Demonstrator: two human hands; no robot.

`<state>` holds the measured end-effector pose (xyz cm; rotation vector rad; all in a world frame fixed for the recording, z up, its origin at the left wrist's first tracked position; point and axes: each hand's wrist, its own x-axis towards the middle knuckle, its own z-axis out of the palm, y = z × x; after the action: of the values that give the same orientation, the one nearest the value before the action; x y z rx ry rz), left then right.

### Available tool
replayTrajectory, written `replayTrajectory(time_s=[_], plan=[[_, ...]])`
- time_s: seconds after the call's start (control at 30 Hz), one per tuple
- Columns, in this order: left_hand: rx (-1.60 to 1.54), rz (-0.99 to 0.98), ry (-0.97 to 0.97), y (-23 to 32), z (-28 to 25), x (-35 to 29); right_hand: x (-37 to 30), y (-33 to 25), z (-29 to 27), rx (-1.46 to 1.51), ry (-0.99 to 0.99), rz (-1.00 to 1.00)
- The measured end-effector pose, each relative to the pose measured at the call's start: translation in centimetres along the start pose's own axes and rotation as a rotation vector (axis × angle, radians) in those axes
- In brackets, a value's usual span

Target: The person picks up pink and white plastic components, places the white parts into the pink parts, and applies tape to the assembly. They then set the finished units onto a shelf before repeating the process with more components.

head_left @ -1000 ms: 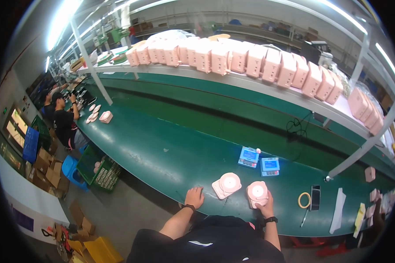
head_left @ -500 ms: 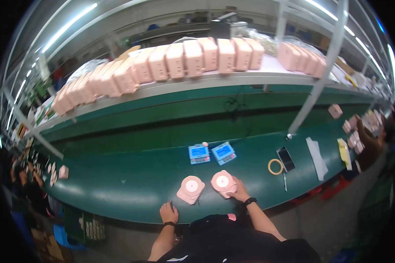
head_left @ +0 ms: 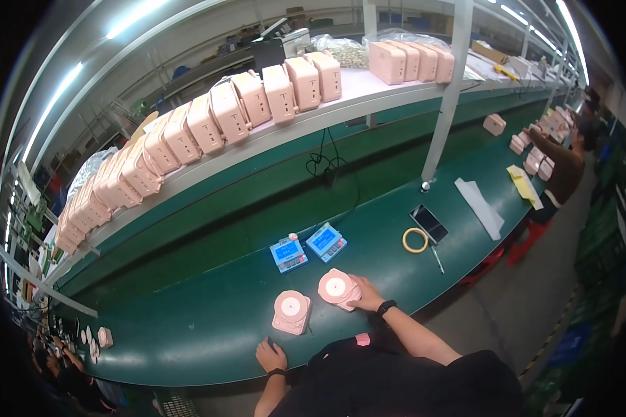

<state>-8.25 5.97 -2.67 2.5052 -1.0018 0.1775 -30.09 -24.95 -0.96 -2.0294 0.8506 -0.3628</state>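
Note:
Two pink devices with round white discs on top lie on the green bench in front of me. My right hand (head_left: 367, 295), with a black band at its wrist, is closed round the right side of the right-hand pink device (head_left: 336, 287). The left-hand pink device (head_left: 292, 313) lies untouched beside it. At the bench's near edge my left hand (head_left: 271, 356) rests with its fingers apart; a small dark spot shows at its fingertips, too small to name. Behind the devices stand two blue meters with lit screens, a left one (head_left: 288, 254) and a right one (head_left: 326, 242).
Rightward lie a yellow tape ring (head_left: 415, 240), a phone (head_left: 429, 224), a pen (head_left: 437, 260) and a white sheet (head_left: 480, 208). A shelf (head_left: 250, 135) above carries many pink cases (head_left: 229, 111); a metal post (head_left: 448, 97) rises at right. Other people work at both ends.
The view has swung to the right and tilted, so the bench now slants. My right hand keeps hold of the right-hand device, and my left hand stays at the bench edge.

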Motion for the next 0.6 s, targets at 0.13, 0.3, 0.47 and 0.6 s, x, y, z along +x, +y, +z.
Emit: replayTrajectory(time_s=[0.13, 0.3, 0.47, 0.6], plan=[[0.005, -0.005, 0.002, 0.0, 0.0, -0.2, -0.6, -1.2, 0.1, -0.161, 0.104, 0.006], [0.002, -0.019, 0.004, 0.0, -0.1, -0.1, -0.7, -5.0, -0.8, -0.317, 0.039, -0.011], [-0.008, -0.058, -0.020, 0.1, -0.8, -0.1, 0.1, -4.1, -0.5, -0.255, 0.059, -0.006], [-0.028, -0.037, -0.021, 0.5, -0.2, 0.4, 0.8, 0.1, -1.5, 0.103, 0.155, 0.050]])
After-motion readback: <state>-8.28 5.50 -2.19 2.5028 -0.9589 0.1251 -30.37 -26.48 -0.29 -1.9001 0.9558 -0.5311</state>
